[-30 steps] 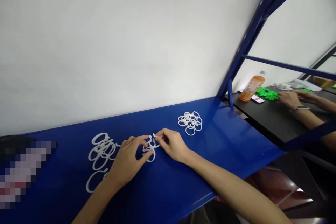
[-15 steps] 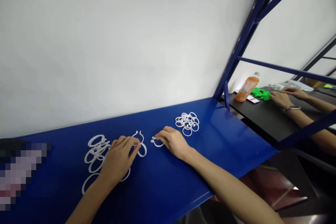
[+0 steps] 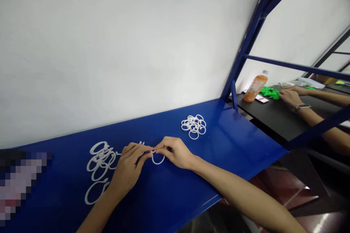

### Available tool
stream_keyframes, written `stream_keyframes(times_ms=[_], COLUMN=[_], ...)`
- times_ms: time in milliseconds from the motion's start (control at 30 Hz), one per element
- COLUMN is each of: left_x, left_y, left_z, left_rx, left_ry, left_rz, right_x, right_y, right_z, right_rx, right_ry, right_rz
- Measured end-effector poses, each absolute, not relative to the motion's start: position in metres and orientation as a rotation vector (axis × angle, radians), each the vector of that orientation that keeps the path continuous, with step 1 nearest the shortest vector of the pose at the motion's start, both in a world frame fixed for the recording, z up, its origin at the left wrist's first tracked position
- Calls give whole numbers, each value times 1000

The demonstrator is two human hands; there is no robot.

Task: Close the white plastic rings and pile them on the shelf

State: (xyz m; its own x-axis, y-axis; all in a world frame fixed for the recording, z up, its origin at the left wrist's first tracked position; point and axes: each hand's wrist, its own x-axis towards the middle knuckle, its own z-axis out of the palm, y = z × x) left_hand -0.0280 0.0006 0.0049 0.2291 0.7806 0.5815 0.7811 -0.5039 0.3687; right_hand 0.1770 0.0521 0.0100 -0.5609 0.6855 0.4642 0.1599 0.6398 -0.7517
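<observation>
Both my hands meet over the middle of the blue table (image 3: pixel 164 196) at one white plastic curtain ring (image 3: pixel 158 163). My left hand (image 3: pixel 129 165) pinches the ring's upper left end, where the clasp seems to be; the fingertips partly hide it. From the other side my right hand (image 3: pixel 177 151) grips the same ring with thumb and forefinger. To the left, a loose heap of similar rings (image 3: pixel 100 162) lies beside my left hand. A single ring (image 3: pixel 89 193) sits below that heap, partly behind my wrist. Another ring's ends (image 3: pixel 141 142) peek out behind my left fingers.
A smaller pile of white rings (image 3: pixel 193 125) lies right of my hands. Blue frame bars (image 3: pixel 246 43) rise at the table's right end. Beyond them, another person's hands (image 3: pixel 291 98) work by green pieces (image 3: pixel 269 93), a bottle (image 3: pixel 255 87) and a phone (image 3: pixel 261 98) on a black table.
My right hand has moved left with its ring to meet my left hand. The fingertips now come together at that ring's top. The view has shifted slightly.
</observation>
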Motion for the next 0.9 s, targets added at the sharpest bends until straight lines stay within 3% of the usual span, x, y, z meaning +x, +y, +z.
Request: stream_keyframes(times_ms=[400, 600, 767, 900], left_x=[-26, -56, -76, -70], left_y=[3, 11, 11, 11], left_z=[-8, -5, 1, 4], left_rx=[-2454, -2349, -2274, -2307], left_ry=[-1582, -1830, -2112, -2158], left_rz=[-1209, -824, -427, -306], right_x=[185, 203, 269, 308], right_y=[47, 69, 102, 112], right_z=[3, 12, 15, 9], right_rx=[-503, -733, -1134, -1374], right_ry=[-2308, -2268, -2010, -1945], right_rz=[661, 472, 301, 257])
